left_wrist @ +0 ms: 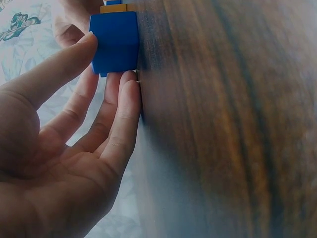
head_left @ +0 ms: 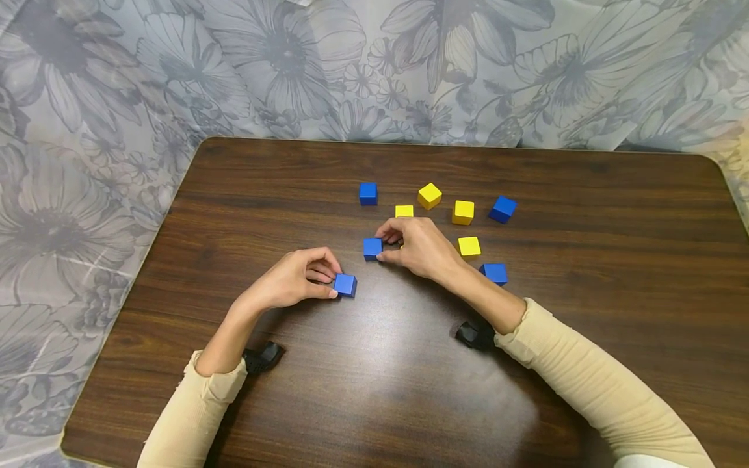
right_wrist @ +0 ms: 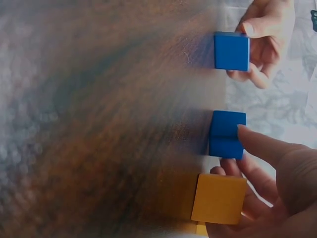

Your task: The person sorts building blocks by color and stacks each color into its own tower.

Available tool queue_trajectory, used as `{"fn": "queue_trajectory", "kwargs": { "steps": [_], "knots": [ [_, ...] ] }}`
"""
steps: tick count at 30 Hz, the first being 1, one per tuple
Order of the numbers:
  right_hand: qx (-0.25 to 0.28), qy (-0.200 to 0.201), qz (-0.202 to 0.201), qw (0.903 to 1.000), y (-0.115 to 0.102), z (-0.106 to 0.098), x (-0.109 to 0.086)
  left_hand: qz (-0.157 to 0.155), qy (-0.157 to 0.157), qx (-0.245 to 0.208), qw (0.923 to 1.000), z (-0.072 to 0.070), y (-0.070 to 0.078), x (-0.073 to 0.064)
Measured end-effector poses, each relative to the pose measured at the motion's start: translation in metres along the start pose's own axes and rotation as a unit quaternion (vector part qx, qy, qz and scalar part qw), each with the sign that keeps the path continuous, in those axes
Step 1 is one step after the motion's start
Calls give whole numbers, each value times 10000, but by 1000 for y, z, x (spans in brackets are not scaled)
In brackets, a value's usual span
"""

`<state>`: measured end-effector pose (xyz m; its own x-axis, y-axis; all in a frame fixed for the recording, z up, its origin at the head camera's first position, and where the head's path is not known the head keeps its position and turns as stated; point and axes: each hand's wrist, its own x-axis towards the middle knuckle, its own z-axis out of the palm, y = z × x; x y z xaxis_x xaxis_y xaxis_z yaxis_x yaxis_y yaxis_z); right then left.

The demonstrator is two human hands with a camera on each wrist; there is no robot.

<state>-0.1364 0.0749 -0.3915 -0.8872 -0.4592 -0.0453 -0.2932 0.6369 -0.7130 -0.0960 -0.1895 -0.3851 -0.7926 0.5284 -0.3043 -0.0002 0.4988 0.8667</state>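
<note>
On the wooden table, my left hand [head_left: 292, 279] pinches a blue cube [head_left: 345, 285] between thumb and fingers; the left wrist view shows the thumb on one side of this blue cube [left_wrist: 115, 44] and fingertips at another. Farther up and to the right, my right hand [head_left: 424, 247] grips a second blue cube [head_left: 372, 249], its thumb against the face in the right wrist view. The two held cubes stand apart. A yellow cube [right_wrist: 219, 199] appears close to the right fingers, partly covering them in that view. Another yellow cube [head_left: 404, 211] is partly hidden behind the right hand.
Beyond the right hand lie a blue cube [head_left: 368, 194], a tilted yellow cube [head_left: 430, 195], another yellow cube [head_left: 463, 212] and a blue cube [head_left: 502, 209]. A yellow cube [head_left: 469, 246] and a blue cube [head_left: 494, 273] lie beside the right forearm. Floral cloth hangs behind the table [head_left: 263, 195].
</note>
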Motion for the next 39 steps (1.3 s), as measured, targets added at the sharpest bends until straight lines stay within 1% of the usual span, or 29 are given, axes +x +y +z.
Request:
{"fn": "queue_trajectory", "kwargs": {
  "steps": [8, 19, 32, 39],
  "knots": [
    [54, 64, 8, 10000, -1, -2, 0, 27, 52, 14, 10000, 1, 0, 0],
    [89, 141, -100, 9998, -5, -7, -4, 18, 37, 22, 10000, 1, 0, 1],
    [148, 419, -408, 9982, -6, -7, -17, -20, 45, 15, 10000, 2, 0, 1],
    [175, 595, -489, 9969, -9, -11, -21, -20, 43, 38, 10000, 2, 1, 1]
  ]
}}
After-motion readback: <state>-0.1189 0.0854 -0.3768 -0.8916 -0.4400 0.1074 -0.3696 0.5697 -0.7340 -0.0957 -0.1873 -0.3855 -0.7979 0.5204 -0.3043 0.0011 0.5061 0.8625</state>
